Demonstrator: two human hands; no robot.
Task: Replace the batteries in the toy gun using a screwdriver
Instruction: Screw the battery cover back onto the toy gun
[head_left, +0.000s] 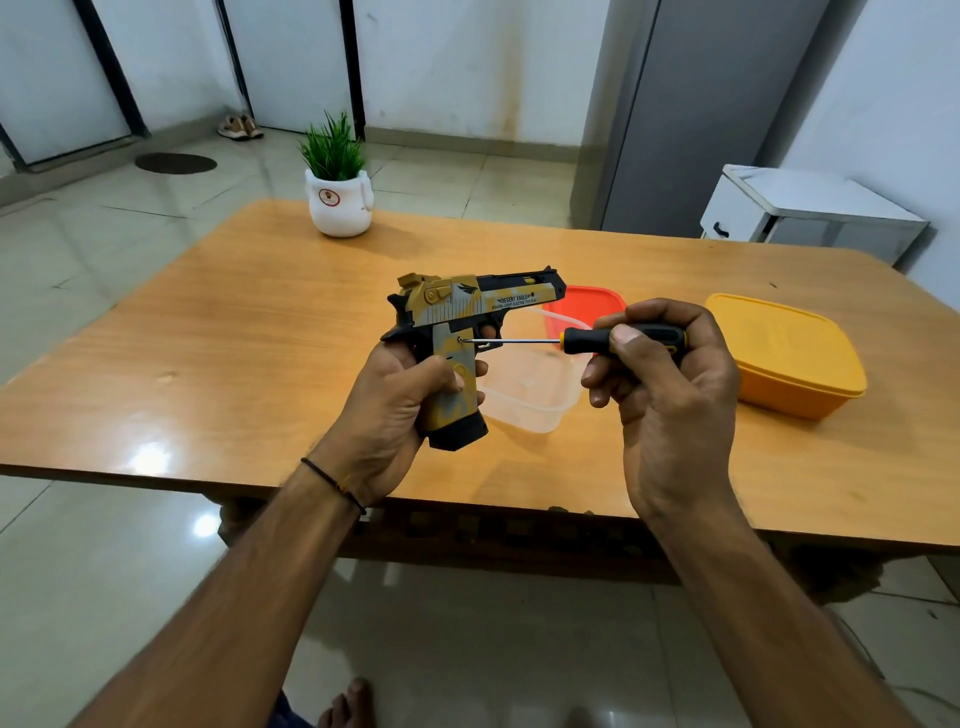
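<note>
Unscrewing step: left hand (395, 410) fingers grip toy gun (457, 332), right hand (660, 374) fingers grip screwdriver (587, 341), tip at grip screw (460, 340); next needs steady turning.

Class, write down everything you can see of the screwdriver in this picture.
The screwdriver is small, with a thin bright metal shaft and a black handle banded in orange, seemingly plastic or rubber. It lies nearly level in the air above the table, tip pointing left. The right hand pinches its handle between thumb and curled fingers. Its tip sits at a small screw on the side of the toy gun, at the top of the gun's grip.
</note>
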